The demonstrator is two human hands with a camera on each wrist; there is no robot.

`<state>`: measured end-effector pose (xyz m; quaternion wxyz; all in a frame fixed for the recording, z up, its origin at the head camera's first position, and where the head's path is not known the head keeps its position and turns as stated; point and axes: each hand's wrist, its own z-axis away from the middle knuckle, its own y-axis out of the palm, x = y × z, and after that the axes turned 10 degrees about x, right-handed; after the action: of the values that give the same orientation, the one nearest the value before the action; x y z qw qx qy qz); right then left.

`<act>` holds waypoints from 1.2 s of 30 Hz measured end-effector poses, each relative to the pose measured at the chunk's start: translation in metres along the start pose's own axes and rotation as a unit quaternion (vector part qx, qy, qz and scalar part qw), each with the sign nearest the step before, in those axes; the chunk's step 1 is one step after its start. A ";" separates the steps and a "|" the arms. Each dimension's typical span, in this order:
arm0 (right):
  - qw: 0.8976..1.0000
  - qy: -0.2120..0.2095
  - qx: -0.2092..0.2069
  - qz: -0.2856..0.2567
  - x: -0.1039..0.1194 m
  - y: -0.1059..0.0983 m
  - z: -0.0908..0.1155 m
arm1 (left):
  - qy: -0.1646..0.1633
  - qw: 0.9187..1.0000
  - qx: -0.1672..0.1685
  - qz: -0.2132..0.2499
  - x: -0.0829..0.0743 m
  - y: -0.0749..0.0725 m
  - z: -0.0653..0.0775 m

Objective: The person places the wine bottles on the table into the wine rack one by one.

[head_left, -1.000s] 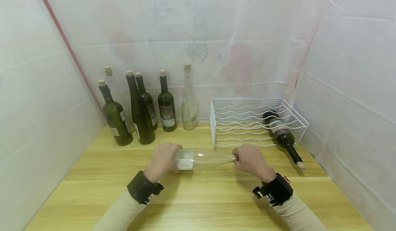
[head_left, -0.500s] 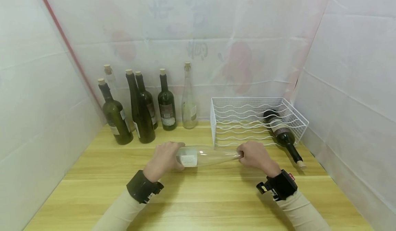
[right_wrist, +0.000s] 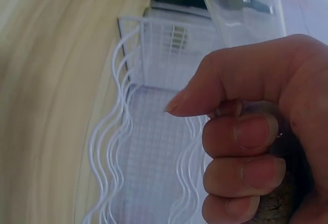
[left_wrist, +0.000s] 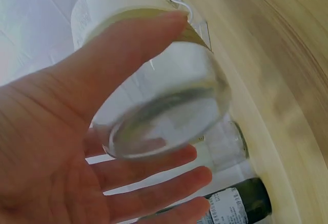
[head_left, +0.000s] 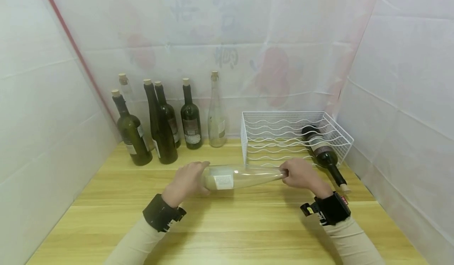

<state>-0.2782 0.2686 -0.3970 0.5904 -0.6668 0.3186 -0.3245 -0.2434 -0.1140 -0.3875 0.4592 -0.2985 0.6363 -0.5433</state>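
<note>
A clear glass bottle [head_left: 244, 177] with a white label lies nearly level above the table, its neck pointing right. My right hand [head_left: 301, 173] grips the neck, fingers curled round it; in the right wrist view a cork [right_wrist: 274, 208] shows below the curled fingers [right_wrist: 241, 155]. At the bottle's base is my left hand [head_left: 187, 180]. In the left wrist view its thumb [left_wrist: 138, 37] lies across the glass while the other fingers [left_wrist: 159, 188] stretch out straight and spread on the far side; whether they touch it is unclear.
A white wire rack [head_left: 283, 139] with wavy bars stands just behind the clear bottle. One dark bottle [head_left: 320, 150] lies in its right end, corked neck sticking out frontward. Several corked bottles, including a dark green one [head_left: 191, 125], stand along the back left.
The clear bottle has shifted right and slightly farther away with my right hand. My left hand has hardly moved, so more of the bottle's base end now shows outside it.
</note>
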 end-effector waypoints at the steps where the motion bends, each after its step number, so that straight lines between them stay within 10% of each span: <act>1: 1.000 0.001 -0.002 0.003 -0.002 -0.002 0.001 | 0.001 1.000 0.000 0.000 0.000 0.000 0.000; 36: 0.994 0.066 0.051 -0.068 -0.089 -0.023 0.048 | -0.024 1.000 0.008 -0.015 0.008 0.002 0.004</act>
<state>-0.2911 0.3706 -0.3833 0.5782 -0.6326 0.2939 -0.4231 -0.2426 -0.1224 -0.3913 0.4680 -0.3174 0.6163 -0.5481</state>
